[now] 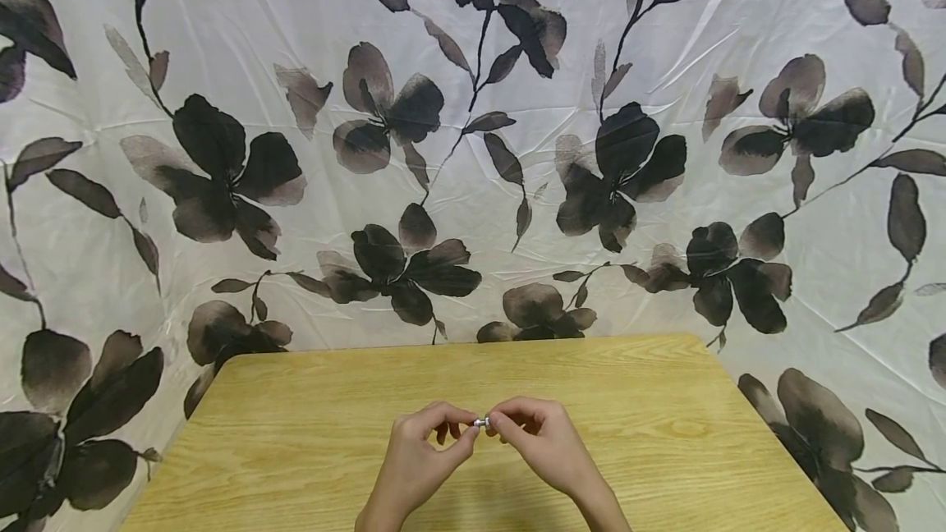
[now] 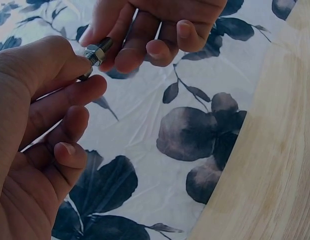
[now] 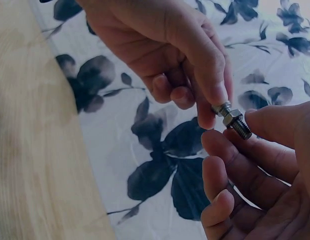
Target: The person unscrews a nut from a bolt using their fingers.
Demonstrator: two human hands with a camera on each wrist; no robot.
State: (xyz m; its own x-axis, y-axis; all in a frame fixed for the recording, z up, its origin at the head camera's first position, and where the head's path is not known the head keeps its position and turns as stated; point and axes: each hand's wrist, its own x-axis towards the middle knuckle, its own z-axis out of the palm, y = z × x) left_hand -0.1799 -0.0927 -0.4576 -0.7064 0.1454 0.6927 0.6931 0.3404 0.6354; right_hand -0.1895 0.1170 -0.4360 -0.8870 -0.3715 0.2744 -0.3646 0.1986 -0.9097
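A small metal bolt [image 1: 482,422] lies between my two hands, over the table. With thumb and index finger, my left hand [image 1: 426,451] pinches the bolt at its head end, which the fingertips largely cover. Partway along the shank sits a hex nut [image 3: 232,118], and the threaded end [image 3: 243,131] sticks out beyond it. My right hand [image 1: 545,443] has its thumb and index fingertips at the nut, one on either side. Its other fingers are loosely bent, as are those of the left hand.
A wood-grain table [image 1: 310,401] spreads under both hands. Behind it and at its sides hangs a white cloth [image 1: 517,212] printed with dark flowers and leaves, reaching down to the table's back edge.
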